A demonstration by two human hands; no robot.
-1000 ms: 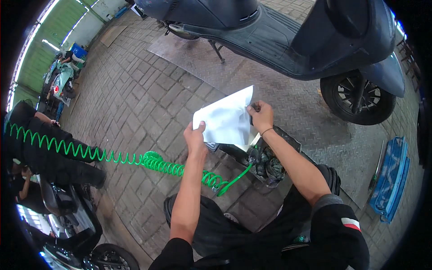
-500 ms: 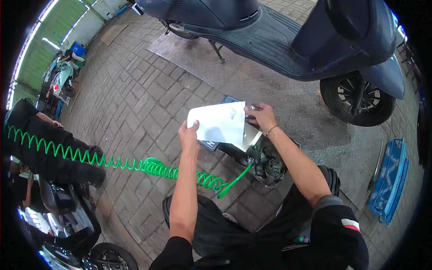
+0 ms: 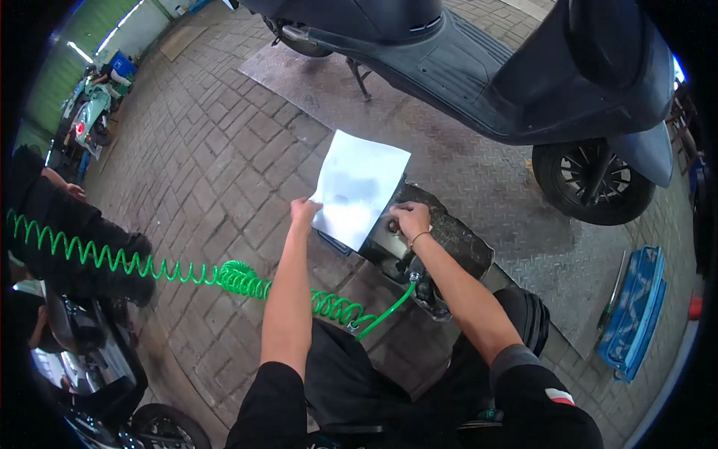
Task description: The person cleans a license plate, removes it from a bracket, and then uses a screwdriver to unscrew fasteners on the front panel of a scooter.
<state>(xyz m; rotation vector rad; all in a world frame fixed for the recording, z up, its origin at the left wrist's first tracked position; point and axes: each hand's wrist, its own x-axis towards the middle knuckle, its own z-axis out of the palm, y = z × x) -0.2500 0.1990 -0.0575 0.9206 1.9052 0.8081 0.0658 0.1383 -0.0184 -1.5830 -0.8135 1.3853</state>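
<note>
A white sheet of paper (image 3: pixel 361 183) is pinched at its left edge by my left hand (image 3: pixel 303 212), tilted above the ground. Beside its right edge, my right hand (image 3: pixel 411 219) is closed, fingers curled together over a metal-topped unit (image 3: pixel 389 243) with a small dark round part. What those fingers hold, if anything, is hidden. From a fitting on the near side of the unit runs a green coiled air hose (image 3: pixel 258 283), which stretches off to the left. Crumpled dark sheeting (image 3: pixel 456 243) lies right of the unit. A dark flat piece (image 3: pixel 334 241) shows partly under the paper.
A dark scooter (image 3: pixel 464 75) stands on a metal floor plate (image 3: pixel 441 161) ahead. At the right lies a blue case (image 3: pixel 636 310) beside a thin rod (image 3: pixel 613 288). Another person (image 3: pixel 75 232) is at the left, near a black motorbike (image 3: pixel 97 359).
The paper has turned and its far edge has risen. My right hand has left the paper's corner and come down toward me over the unit. The view has shifted slightly.
</note>
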